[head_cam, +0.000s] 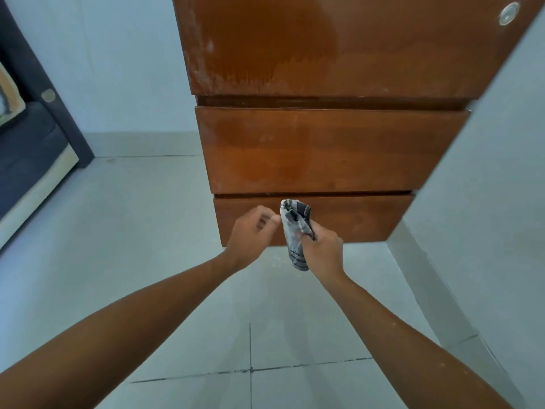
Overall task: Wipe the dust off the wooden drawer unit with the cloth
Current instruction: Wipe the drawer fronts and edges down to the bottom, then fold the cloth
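Observation:
The wooden drawer unit (330, 149) stands ahead against the right wall, seen from above, with a dusty top and two drawer fronts below it. A bunched grey-and-white striped cloth (295, 231) is held upright in front of the lowest drawer. My right hand (323, 250) grips its lower half. My left hand (253, 234) is just left of it, fingers curled, thumb and forefinger pinching at the cloth's left edge.
Pale grey floor tiles (177, 261) spread below and to the left. A dark sofa with a cushion (26, 149) stands at the far left. A light wall (486, 202) runs along the right of the unit. A round silver fitting (508, 13) sits on the unit's top corner.

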